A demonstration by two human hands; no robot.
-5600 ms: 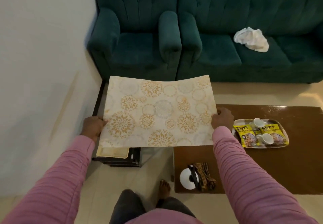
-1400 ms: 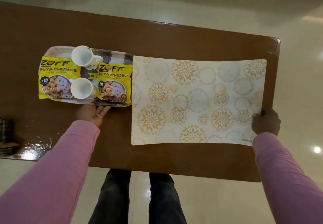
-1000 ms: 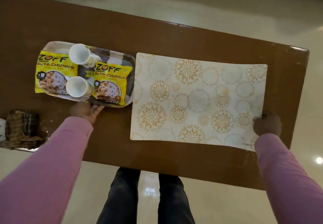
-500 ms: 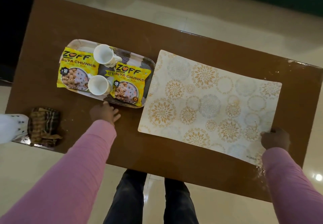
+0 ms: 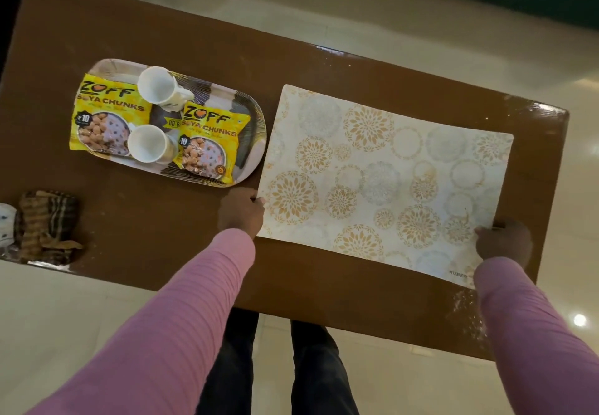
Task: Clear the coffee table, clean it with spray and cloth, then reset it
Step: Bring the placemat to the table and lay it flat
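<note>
Far left, a cloth [image 5: 45,226] is lying on the worktop [image 5: 155,217], the tray [image 5: 251,113] sitting upper left. Mid-frame the left grip [image 5: 241,217] is pinching the placemat [image 5: 382,181] by its left edge; lower right, the right grip [image 5: 504,241] is clasping its corner. Resetting, I'd judge: next, squaring it and letting go.

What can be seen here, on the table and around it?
Coffee table: one, brown, fills the middle.
Placemat: one, cream with gold flowers, table's right half.
Tray: one, pale and brown, left of placemat.
Cups: two, white, on tray.
Snack packets: two, yellow, on tray.
Cloth: one, brown striped, table's near left edge.
Floor: cream, around the table.
Left hand: one, holds placemat's left edge.
Right hand: one, holds placemat's near right corner.
Sleeves: two, pink.
</note>
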